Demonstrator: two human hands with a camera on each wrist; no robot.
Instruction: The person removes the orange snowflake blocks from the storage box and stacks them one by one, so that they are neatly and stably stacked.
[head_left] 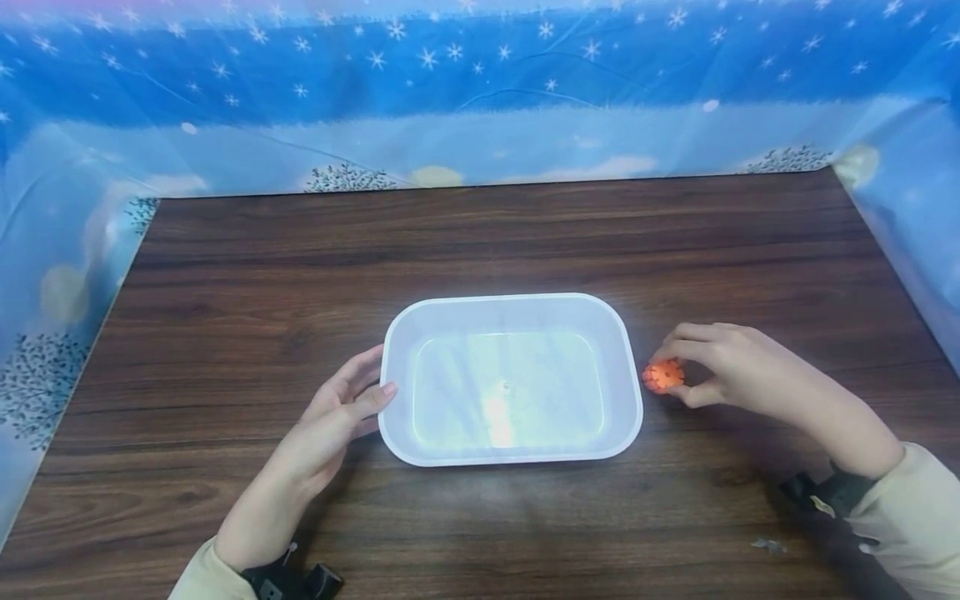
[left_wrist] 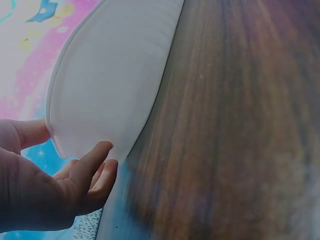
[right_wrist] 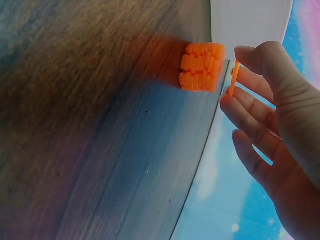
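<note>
A white plastic box (head_left: 510, 454) with rounded corners stands on the table, its open top facing up. My left hand (head_left: 330, 425) grips its left side, with the thumb over the rim and the fingers against the outer wall (left_wrist: 110, 75). To the right of the box, my right hand (head_left: 723, 367) pinches a thin orange notched disc (right_wrist: 234, 77) between thumb and fingertips. Just below that disc, a short stack of orange notched discs (right_wrist: 202, 67) stands on the table, with a gap between them. From the head view, the held disc (head_left: 669, 377) largely covers the stack.
The dark wood-grain table (head_left: 300, 275) runs out around the box. Blue snowflake-patterned cloth (head_left: 480, 75) hangs along its back and sides. A small clear scrap (head_left: 769, 546) lies near the front right. Each wrist wears a black camera strap.
</note>
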